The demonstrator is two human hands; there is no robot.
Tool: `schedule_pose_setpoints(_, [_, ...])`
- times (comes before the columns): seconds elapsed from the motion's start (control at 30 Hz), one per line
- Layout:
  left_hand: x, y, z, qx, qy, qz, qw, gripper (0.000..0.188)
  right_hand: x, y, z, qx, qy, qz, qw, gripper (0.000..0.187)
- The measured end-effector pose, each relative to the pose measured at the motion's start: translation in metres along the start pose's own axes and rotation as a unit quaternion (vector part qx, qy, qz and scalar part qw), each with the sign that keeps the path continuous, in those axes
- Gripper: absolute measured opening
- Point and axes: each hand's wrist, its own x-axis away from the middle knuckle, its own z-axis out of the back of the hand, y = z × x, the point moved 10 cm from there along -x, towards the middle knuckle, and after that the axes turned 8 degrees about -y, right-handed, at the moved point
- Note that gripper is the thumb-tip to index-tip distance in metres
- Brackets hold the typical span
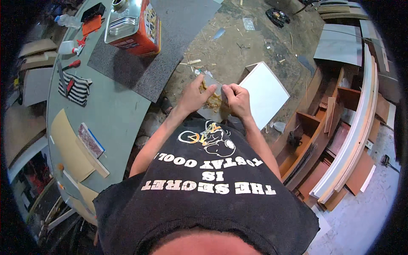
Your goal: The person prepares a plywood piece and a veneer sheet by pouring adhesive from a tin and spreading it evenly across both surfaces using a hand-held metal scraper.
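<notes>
In front of my chest, a small flat grey piece (214, 103) carries a thick yellow-brown smear that looks like glue. My left hand (196, 95) grips its left edge, thumb over the smeared face and fingers behind. Closed in a pinch, my right hand (239, 101) has the upper right edge between thumb and forefinger. The fingers behind the piece are mostly hidden. Just beyond my right hand stands a white-topped board or box (264, 94) with wooden sides.
On the left, a green-grey table (114, 108) bears a red metal can (136, 29) on a dark speckled sheet (168, 51), a striped cloth (75, 89) and a red-handled tool (73, 64). Scraps litter the floor (242, 46). Wooden frames and panels (323, 123) are stacked at right.
</notes>
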Motion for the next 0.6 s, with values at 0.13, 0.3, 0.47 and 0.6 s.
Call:
schedule_pose_setpoints(0.13, [-0.002, 0.013, -0.001, -0.062, -0.009, 0.009, 0.998, 0.042, 0.006, 0.021, 0.005, -0.106, 0.064, -0.018, 0.992, 0.026])
schedule_pose_setpoints(0.3, [-0.006, 0.042, -0.014, -0.081, -0.015, -0.047, 0.995, 0.045, 0.018, 0.019, 0.031, -0.09, 0.097, -0.019, 0.991, 0.026])
schedule_pose_setpoints(0.47, [-0.007, 0.038, -0.022, -0.141, -0.047, -0.088, 0.985, 0.047, 0.066, 0.075, 0.19, -0.113, 0.396, -0.018, 0.911, 0.024])
schedule_pose_setpoints(0.6, [-0.015, 0.039, -0.008, -0.073, -0.026, -0.083, 0.994, 0.047, 0.071, 0.034, 0.294, -0.059, 0.356, -0.089, 0.928, 0.043])
